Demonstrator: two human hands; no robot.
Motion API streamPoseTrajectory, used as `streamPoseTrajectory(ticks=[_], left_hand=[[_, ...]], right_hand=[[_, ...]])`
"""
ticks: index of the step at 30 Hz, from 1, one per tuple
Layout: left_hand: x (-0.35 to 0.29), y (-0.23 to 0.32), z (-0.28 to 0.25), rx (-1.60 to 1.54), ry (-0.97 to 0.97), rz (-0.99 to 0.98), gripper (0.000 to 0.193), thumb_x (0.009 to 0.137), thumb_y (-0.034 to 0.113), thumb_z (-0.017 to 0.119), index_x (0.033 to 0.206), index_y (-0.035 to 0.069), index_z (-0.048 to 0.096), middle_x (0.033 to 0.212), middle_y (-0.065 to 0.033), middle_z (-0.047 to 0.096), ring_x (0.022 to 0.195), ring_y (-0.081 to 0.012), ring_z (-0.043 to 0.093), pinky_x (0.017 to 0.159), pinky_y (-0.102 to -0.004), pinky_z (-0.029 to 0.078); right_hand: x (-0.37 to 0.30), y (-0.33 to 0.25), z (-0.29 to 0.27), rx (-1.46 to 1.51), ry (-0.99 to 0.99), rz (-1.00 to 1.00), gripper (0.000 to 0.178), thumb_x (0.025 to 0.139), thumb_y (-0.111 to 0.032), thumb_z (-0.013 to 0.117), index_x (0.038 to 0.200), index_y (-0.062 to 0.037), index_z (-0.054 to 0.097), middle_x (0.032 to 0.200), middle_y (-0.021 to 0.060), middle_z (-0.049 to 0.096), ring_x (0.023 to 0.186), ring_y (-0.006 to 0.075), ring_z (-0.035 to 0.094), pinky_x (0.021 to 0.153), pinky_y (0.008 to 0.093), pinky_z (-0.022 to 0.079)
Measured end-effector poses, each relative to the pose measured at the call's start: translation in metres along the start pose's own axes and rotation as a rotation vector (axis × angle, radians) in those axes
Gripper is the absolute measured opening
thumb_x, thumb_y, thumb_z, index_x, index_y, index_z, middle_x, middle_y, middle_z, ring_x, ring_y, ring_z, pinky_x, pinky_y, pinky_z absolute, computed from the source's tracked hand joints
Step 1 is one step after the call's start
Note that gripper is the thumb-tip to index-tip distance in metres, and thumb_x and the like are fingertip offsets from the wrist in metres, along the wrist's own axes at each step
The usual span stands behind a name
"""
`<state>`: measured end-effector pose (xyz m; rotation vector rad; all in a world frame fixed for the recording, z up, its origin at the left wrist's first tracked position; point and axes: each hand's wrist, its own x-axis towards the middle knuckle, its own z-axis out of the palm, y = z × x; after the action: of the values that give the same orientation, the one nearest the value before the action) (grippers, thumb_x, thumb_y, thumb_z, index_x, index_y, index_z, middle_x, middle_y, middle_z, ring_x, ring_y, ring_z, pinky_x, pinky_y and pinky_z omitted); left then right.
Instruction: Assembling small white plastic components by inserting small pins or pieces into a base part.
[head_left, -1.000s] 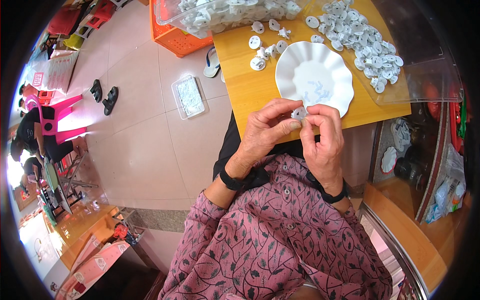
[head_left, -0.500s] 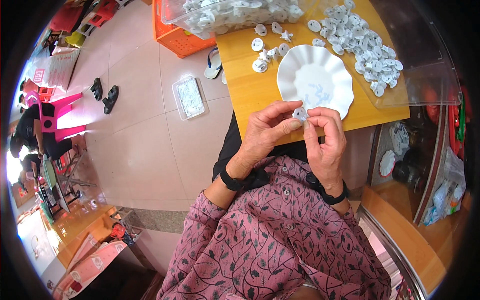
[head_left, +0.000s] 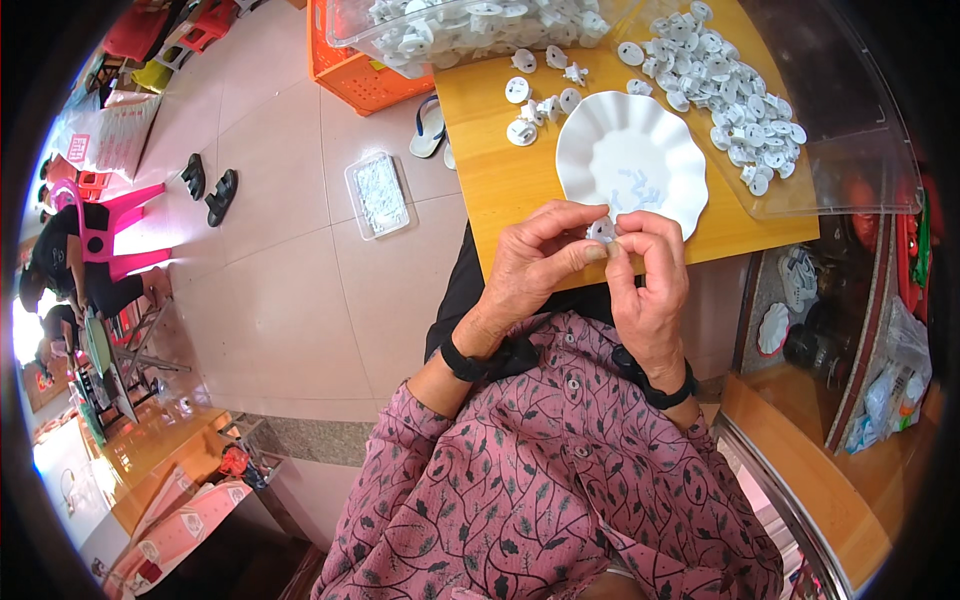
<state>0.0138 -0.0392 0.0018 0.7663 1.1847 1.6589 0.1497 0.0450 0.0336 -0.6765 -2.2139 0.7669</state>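
Note:
Between my two hands is a small round white plastic part, held just in front of the plate's near rim. My left hand pinches it between thumb and fingers from the left. From the other side my right hand closes thumb and forefinger at its edge; whether a smaller piece sits in that pinch is hidden. A white scalloped plate lies on the yellow table, with several small pale pieces in it. Several similar round parts are scattered left of the plate.
A large pile of round white parts covers the table's right side, by a clear plastic tray. A clear bin of more parts stands at the back above an orange crate. A small tub and sandals lie on the floor.
Almost nothing differs. Both hands keep their pinch on the white part, with only a slight shift of the fingers.

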Motion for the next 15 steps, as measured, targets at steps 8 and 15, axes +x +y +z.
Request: streamPoseTrajectory(ticks=[8, 15], left_hand=[[0.0009, 0.0000, 0.0038, 0.011, -0.010, -0.017, 0.034, 0.086, 0.004, 0.072, 0.119, 0.003, 0.067, 0.104, -0.0030, 0.063, 0.094, -0.0117, 0.058, 0.085, -0.0258, 0.047], [-0.0016, 0.0023, 0.0024, 0.005, -0.017, -0.029, 0.034, 0.086, 0.005, 0.072, 0.120, 0.003, 0.066, 0.104, -0.0029, 0.064, 0.096, -0.0117, 0.058, 0.086, -0.0260, 0.048]], right_hand=[[0.0004, -0.0018, -0.0008, 0.043, 0.015, 0.056, 0.010, 0.086, 0.003, 0.061, 0.092, -0.0011, 0.056, 0.104, 0.0146, 0.059, 0.092, 0.0297, 0.061, 0.075, 0.0369, 0.052], [-0.0016, -0.0023, 0.0006, -0.006, -0.003, 0.012, 0.008, 0.087, 0.003, 0.061, 0.093, -0.0010, 0.056, 0.105, 0.0137, 0.059, 0.091, 0.0298, 0.061, 0.076, 0.0371, 0.051]])
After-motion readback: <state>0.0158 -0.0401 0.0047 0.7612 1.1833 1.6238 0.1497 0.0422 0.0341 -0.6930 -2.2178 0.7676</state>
